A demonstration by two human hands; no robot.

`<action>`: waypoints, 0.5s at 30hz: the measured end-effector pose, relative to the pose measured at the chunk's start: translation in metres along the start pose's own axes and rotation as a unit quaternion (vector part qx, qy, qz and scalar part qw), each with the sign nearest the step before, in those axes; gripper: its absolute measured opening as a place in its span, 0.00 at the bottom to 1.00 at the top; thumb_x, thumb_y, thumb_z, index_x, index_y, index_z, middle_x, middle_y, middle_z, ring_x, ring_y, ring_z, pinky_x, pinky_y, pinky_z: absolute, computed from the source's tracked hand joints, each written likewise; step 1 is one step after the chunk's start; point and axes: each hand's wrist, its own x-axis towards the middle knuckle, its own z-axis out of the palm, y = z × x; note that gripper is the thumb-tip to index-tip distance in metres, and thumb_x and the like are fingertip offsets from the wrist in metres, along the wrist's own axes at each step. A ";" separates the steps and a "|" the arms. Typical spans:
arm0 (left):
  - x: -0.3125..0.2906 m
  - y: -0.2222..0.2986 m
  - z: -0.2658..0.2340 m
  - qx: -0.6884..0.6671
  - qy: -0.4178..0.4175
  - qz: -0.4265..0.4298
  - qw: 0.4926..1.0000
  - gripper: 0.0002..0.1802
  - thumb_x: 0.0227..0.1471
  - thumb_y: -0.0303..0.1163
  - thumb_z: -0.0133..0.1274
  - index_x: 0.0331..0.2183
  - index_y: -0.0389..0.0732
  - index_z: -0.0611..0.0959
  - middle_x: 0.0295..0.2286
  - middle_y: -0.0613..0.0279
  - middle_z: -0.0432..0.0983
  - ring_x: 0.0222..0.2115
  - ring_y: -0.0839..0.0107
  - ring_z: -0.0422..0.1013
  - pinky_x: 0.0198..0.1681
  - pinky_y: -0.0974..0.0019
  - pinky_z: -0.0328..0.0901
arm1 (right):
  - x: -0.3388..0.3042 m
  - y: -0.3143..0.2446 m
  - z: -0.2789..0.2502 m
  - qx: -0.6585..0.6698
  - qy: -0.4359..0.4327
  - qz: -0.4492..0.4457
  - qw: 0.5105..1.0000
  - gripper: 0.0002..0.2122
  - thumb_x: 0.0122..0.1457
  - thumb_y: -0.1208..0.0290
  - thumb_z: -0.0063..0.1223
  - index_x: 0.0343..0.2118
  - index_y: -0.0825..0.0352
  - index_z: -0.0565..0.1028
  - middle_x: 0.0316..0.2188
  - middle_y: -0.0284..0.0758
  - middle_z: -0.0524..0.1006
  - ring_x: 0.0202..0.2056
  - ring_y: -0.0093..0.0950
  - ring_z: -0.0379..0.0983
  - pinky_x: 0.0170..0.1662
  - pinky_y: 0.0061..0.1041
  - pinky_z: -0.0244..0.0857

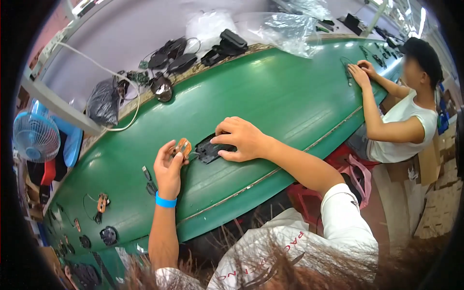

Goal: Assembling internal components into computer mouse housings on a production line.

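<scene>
My left hand, with a blue band at its wrist, is closed on a small orange-brown circuit board, pinched between thumb and fingers. Just to its right, my right hand grips a black plastic housing that lies on the green belt, thumb and fingers on its right side. A short wire seems to run between board and housing. Left of my left hand, a cable with a USB plug rests on the belt.
The green belt stretches across the view. Along its far edge lie black plastic parts, a black bag and clear plastic bags. Another board sits at lower left, near a fan. A co-worker works at right.
</scene>
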 end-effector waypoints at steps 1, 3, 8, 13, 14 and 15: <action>-0.001 0.002 0.001 0.007 -0.001 -0.001 1.000 0.24 0.59 0.25 0.54 0.56 0.33 0.71 0.47 0.56 0.73 0.38 0.70 0.73 0.40 0.67 0.70 | 0.000 0.004 -0.005 -0.014 0.027 0.007 0.999 0.10 0.48 0.64 0.63 0.32 0.63 0.81 0.35 0.37 0.75 0.40 0.36 0.73 0.47 0.36 0.67; 0.002 0.004 0.001 0.023 0.005 -0.005 1.000 0.24 0.59 0.27 0.54 0.56 0.34 0.71 0.47 0.57 0.73 0.37 0.71 0.73 0.37 0.68 0.70 | 0.001 0.016 -0.007 -0.035 0.080 0.020 0.996 0.10 0.48 0.65 0.63 0.32 0.63 0.81 0.36 0.38 0.76 0.40 0.37 0.73 0.46 0.36 0.69; 0.003 0.001 -0.011 0.014 0.021 -0.057 0.998 0.23 0.59 0.27 0.52 0.55 0.34 0.72 0.47 0.57 0.73 0.34 0.71 0.73 0.34 0.70 0.69 | -0.014 0.120 -0.057 -0.157 0.273 0.145 0.938 0.05 0.48 0.72 0.59 0.27 0.65 0.76 0.27 0.39 0.77 0.32 0.38 0.75 0.37 0.36 0.70; 0.016 0.004 0.004 -0.019 -0.035 -0.028 0.999 0.27 0.55 0.21 0.53 0.57 0.34 0.70 0.49 0.57 0.71 0.38 0.72 0.71 0.38 0.70 0.69 | -0.090 0.283 -0.186 -0.283 0.404 0.390 0.778 0.08 0.59 0.65 0.51 0.34 0.63 0.78 0.28 0.39 0.80 0.32 0.39 0.78 0.38 0.37 0.70; 0.013 0.005 0.002 -0.007 -0.060 0.000 0.998 0.29 0.53 0.18 0.54 0.58 0.33 0.70 0.49 0.58 0.70 0.41 0.73 0.71 0.41 0.69 0.69 | -0.091 0.295 -0.184 -0.281 0.370 0.405 0.788 0.10 0.58 0.65 0.51 0.38 0.62 0.79 0.31 0.41 0.81 0.35 0.41 0.78 0.41 0.37 0.71; 0.008 0.005 -0.001 0.002 -0.045 0.001 0.999 0.29 0.53 0.18 0.54 0.58 0.33 0.70 0.49 0.58 0.70 0.41 0.73 0.71 0.41 0.69 0.69 | -0.092 0.307 -0.182 -0.281 0.337 0.418 0.795 0.13 0.57 0.65 0.51 0.42 0.62 0.80 0.34 0.42 0.82 0.38 0.42 0.79 0.44 0.37 0.71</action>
